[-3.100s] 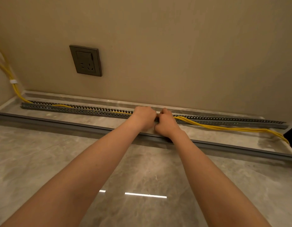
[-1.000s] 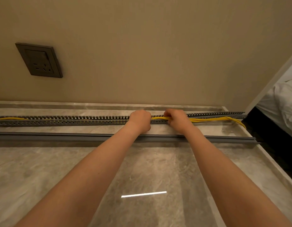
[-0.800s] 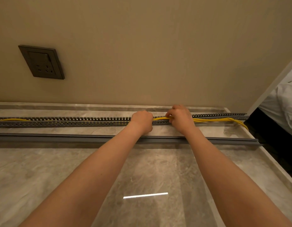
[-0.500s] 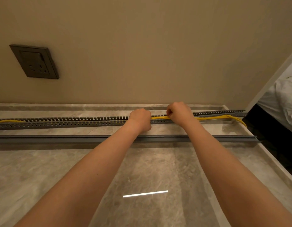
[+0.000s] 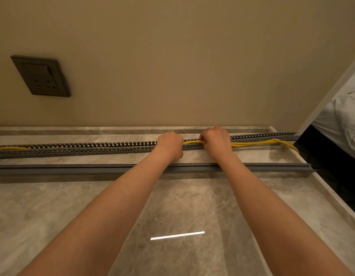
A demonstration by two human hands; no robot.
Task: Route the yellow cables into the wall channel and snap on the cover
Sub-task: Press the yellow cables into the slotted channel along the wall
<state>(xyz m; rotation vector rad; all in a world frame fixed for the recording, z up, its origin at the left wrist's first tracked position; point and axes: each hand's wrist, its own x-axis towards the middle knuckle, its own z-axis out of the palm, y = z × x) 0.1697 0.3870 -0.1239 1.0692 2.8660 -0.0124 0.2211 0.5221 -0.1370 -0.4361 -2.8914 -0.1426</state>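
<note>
A long grey slotted channel point(image 5: 93, 148) lies on the marble ledge along the foot of the wall. Yellow cables point(image 5: 256, 143) run in it on the left and lie loose over its front edge on the right, dropping off the ledge's end. My left hand point(image 5: 169, 144) is fisted on the channel at its middle, pressing the cables down. My right hand point(image 5: 216, 139) is just to its right, fingers closed on the yellow cables at the channel's top. Nearer to me, parallel to the channel, lies the long grey cover point(image 5: 73, 169) under both forearms.
A dark wall socket point(image 5: 42, 76) is set in the beige wall at upper left. The marble ledge point(image 5: 192, 206) ends at the right, with a dark gap and white bedding point(image 5: 344, 120) beyond.
Both hands have worked rightwards along the channel, and the view has followed them. More cable now lies in the channel to the left. In the last half second the right hand shifted slightly right.
</note>
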